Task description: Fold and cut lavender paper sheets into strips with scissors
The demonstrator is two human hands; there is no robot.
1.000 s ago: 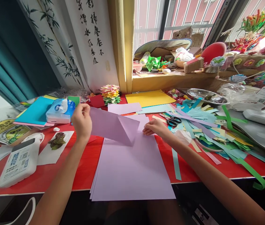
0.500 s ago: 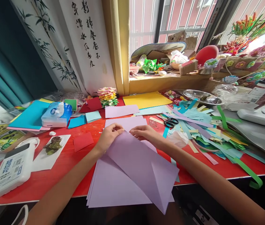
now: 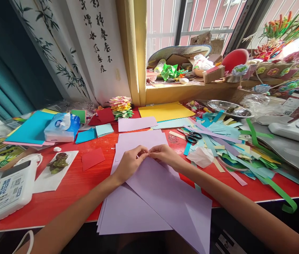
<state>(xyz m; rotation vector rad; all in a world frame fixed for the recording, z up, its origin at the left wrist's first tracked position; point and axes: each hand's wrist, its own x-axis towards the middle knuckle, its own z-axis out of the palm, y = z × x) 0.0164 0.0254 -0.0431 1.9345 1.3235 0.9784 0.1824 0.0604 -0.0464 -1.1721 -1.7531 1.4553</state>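
Both hands meet at the far corner of a lilac sheet of paper [image 3: 170, 197]. My left hand [image 3: 133, 160] is closed, pinching that corner between thumb and fingers. Close against it, my right hand [image 3: 164, 155] pinches the same corner from the right. The sheet slants toward the lower right, and its near end hangs past the table edge. Underneath lies a stack of lilac paper [image 3: 128, 215], slightly fanned at its left side and also jutting over the edge. More lilac paper [image 3: 139, 137] lies flat just beyond my hands.
Right of the paper are black-handled scissors [image 3: 193, 137], a crumpled tissue [image 3: 201, 157] and a heap of coloured paper strips [image 3: 234, 148]. To the left lie a red paper square [image 3: 93, 158], a tissue pack [image 3: 62, 127] and a white device [image 3: 9, 192]. A yellow sheet [image 3: 166, 112] lies at the back.
My hands have come together at the sheet's corner, the left moving right and slightly nearer. The sheet has swung to the right, its near end now lower.
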